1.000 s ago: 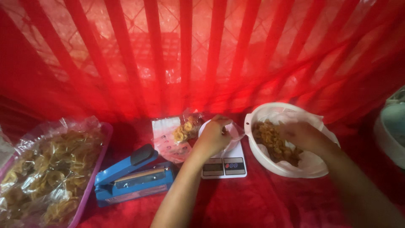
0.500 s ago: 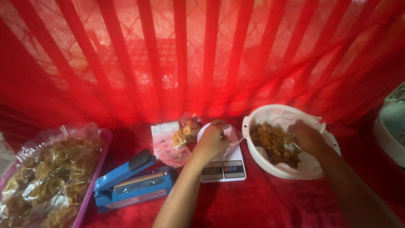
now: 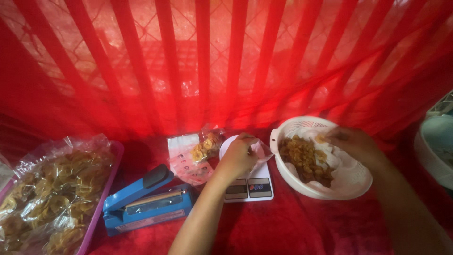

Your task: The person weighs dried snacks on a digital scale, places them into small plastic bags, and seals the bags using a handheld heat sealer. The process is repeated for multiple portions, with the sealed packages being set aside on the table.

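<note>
The left hand (image 3: 238, 158) pinches a clear bag (image 3: 258, 150) over the scale (image 3: 249, 188), fingers clamped on its rim. The right hand (image 3: 351, 144) is in the white bowl (image 3: 295, 127), fingers closed on a chip (image 3: 321, 139) above the chips (image 3: 304, 158)

Two hands are in view: the left hand (image 3: 237, 158) and the right hand (image 3: 355, 144). One white basket (image 3: 292, 182) sits there, holding one heap of fried chips (image 3: 303, 158) too many to number. One white kitchen scale (image 3: 248, 188) shows, with one clear bag (image 3: 259, 150) on top. One blue heat sealer (image 3: 147, 206). One purple tray (image 3: 101, 205), carrying one big plastic sack of chips (image 3: 47, 193). One small filled packet (image 3: 204, 147), beside one stack of flat empty pouches (image 3: 186, 163). One pale fan (image 3: 436, 141) at the right edge.
</note>
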